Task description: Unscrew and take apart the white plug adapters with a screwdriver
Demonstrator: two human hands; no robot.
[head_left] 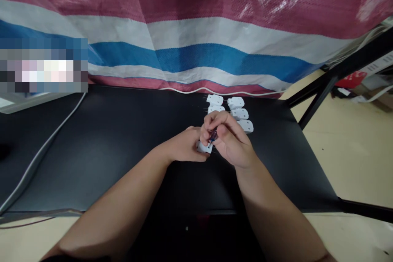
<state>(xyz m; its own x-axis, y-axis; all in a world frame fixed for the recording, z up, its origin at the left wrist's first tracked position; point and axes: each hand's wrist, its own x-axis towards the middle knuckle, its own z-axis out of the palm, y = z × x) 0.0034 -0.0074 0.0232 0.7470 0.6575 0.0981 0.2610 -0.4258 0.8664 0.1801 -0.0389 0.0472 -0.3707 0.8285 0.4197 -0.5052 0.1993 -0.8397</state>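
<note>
My left hand [186,145] is closed around a small white plug-like block [201,148] with dark holes in its face and thin metal pins pointing right. Between the fingertips of my right hand [231,142] is a small screwdriver [214,134] with a dark, partly see-through handle. Its tip points down at a hole near the pin end of the block; whether it sits in a screw is too small to tell. Just beyond my hands, more white blocks stand in two columns, among them one at the back left [215,99] and one at the right [246,126], partly behind my right hand.
The black table [107,139] carries a pale cable [46,150] on the left and a thin white cord [211,91] along the back. Behind hangs a striped plastic sheet [196,57]. A black metal frame [327,80] rises at the right. A pixelated patch hides the far left.
</note>
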